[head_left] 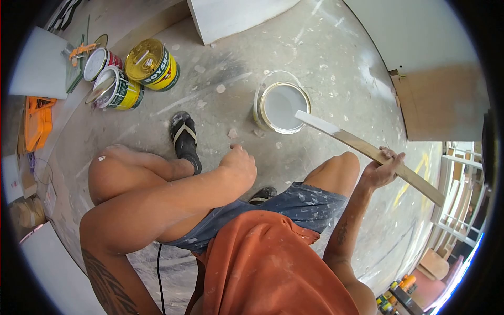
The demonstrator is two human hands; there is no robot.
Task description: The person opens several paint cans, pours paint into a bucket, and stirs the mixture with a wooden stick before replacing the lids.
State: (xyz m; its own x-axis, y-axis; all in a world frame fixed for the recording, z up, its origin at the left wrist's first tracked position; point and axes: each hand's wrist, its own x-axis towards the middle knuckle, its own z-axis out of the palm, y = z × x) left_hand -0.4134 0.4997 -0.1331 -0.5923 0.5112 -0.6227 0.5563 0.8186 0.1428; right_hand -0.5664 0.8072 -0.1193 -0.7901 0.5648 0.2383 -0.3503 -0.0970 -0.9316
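My right hand (386,167) is closed around a long wooden stick (362,147). White-grey paint coats the far end of the stick, which is tilted over the rim of an open paint can (257,107). Pale grey paint (283,106) fills the can up to near its rim, and its wire handle stands up behind. My left hand (239,164) is in front of my body, apart from the can, its fingers curled in a loose fist. I see nothing in it, though the palm is hidden.
A yellow-green paint can (161,71) stands at the upper left beside two open paint containers (123,92). An orange case (39,123) lies at the far left. White panels (231,18) stand at the back. A cabinet-like board (441,100) is on the right.
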